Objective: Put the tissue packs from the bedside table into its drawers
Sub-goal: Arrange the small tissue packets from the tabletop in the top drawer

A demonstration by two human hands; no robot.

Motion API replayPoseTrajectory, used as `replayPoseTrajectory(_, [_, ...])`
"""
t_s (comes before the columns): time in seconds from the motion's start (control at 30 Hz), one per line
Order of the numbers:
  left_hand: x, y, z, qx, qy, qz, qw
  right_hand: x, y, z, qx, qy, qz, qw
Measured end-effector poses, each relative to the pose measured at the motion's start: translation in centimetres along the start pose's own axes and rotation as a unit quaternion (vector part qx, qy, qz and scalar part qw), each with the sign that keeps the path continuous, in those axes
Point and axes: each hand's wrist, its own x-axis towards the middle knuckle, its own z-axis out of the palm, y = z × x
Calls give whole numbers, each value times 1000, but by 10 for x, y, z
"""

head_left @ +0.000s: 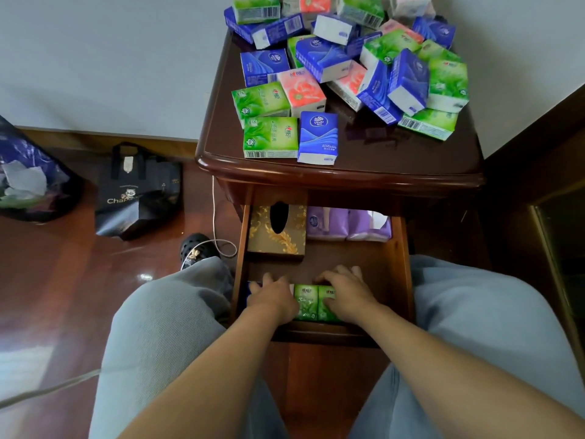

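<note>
Drawer (402,264), lower centre of frame: two green packs (313,301), one blue pack (252,291) mostly hidden, one gold tissue box (277,231), two purple packs (348,224). Bench (348,167), upper right: heap of green, blue, pink packs, too overlapped to count exactly. Left: two bags (136,191).

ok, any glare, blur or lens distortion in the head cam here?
Head view: wide-angle bending, the bedside table edge bows; glare patches on the glossy wooden floor and a sheen on the tabletop; packs at the far top edge look softer; the open drawer interior is shaded, though the green tissue packs stay readable.
</note>
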Motion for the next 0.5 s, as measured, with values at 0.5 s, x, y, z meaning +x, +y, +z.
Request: replayPoseTrajectory(0.5, [-18,-12,0,-183,131,95,970,-20,-23,-17,81,95,-49,991])
